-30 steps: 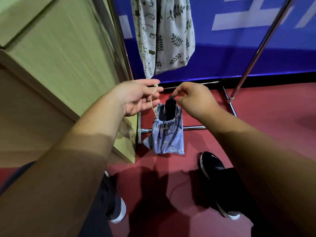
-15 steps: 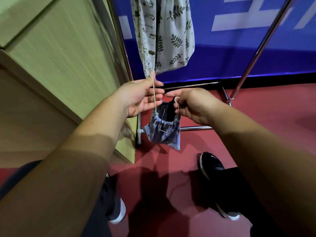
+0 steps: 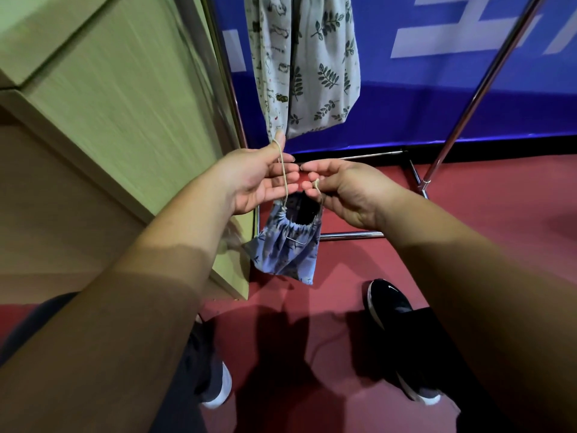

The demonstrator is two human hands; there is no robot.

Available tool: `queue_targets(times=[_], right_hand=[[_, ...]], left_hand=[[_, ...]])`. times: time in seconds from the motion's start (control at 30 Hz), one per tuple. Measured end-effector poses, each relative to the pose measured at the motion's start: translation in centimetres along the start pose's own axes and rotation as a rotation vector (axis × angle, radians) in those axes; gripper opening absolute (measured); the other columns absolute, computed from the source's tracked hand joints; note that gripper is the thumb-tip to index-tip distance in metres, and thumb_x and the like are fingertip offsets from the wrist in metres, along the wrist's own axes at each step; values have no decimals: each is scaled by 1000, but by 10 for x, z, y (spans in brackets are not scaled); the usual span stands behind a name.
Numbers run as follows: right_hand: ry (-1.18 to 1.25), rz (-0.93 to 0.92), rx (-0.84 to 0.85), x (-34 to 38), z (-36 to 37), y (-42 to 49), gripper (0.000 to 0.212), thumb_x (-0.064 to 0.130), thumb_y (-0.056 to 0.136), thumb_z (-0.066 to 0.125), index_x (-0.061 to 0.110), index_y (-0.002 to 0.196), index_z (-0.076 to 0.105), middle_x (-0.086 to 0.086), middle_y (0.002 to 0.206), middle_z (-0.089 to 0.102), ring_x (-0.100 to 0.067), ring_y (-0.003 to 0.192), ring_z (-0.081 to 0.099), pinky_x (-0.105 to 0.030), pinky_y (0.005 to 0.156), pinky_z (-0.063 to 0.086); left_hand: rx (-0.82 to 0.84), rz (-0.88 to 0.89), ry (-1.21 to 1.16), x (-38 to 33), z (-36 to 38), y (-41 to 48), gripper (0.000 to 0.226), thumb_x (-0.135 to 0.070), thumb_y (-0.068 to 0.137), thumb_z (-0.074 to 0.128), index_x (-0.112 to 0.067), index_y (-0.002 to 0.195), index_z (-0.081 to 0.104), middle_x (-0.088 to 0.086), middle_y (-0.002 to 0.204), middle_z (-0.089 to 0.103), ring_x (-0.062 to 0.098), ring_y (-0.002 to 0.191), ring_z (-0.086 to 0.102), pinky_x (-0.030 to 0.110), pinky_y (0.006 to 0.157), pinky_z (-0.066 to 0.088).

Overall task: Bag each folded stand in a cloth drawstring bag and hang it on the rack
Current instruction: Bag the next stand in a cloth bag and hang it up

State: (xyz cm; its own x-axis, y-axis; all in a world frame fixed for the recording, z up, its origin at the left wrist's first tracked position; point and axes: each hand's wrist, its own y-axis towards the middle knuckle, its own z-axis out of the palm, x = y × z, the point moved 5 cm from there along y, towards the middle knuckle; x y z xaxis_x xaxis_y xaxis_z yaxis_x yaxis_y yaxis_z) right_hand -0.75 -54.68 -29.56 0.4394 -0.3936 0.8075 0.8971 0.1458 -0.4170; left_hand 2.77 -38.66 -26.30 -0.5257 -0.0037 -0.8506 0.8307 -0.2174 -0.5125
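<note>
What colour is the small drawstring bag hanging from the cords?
The small drawstring bag is light blue with a faint darker print; head view.

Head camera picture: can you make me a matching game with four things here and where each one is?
Things: 1 blue bag; 2 leaf-print bag; 3 black stand; 4 black shoe.
Places: A on the red floor; B inside the blue bag's mouth; C hanging between the rack poles; D dangling from cords pinched by left hand and right hand.
Pairs: 1-D, 2-C, 3-B, 4-A.
</note>
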Motion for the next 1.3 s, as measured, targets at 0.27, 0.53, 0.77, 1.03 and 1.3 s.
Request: queue_targets(times=[0.27,0.53,0.77,1.03,1.3], right_hand=[[-272,-86,-49,2,-5,-1,22,32,99,77,11,97,80,-6,91,75,-17,78,69,-26,75,61],[-447,-381,-274,36,-2,-16,64,64,102,55,14,64,68,-11,82,77,-22,77,63,-45,89,57],[17,-286,-306,43,-13,-11,54,53,109,54,18,67,50,-3,61,58,-18,55,56,-33,70,53],[-27,-157,-500,24,-35,-1,49,61,107,47,27,71,42,7,57,34,-14,48,30,-27,54,30],[156,-127,-794,22,-65,-7,48,47,111,48,15,76,55,3,45,51,-13,40,50,-45,73,65]], left_hand=[[-15,43,62,-3,-6,1,54,-61,94,68,-8,105,71,1,71,53,13,69,61,33,78,63],[-100,294,3,-20,-2,-3,66,-78,94,52,-19,70,71,2,83,71,13,75,64,29,80,50],[5,298,-372,-33,2,-19,60,-66,101,53,-22,61,48,-2,56,46,14,46,38,36,70,52],[-133,330,-184,-35,-21,-6,58,-61,93,71,-20,56,51,-1,42,28,16,36,22,32,61,51],[-337,427,-285,-38,-44,-13,53,-52,93,76,-19,60,52,1,47,28,17,38,23,30,53,46]])
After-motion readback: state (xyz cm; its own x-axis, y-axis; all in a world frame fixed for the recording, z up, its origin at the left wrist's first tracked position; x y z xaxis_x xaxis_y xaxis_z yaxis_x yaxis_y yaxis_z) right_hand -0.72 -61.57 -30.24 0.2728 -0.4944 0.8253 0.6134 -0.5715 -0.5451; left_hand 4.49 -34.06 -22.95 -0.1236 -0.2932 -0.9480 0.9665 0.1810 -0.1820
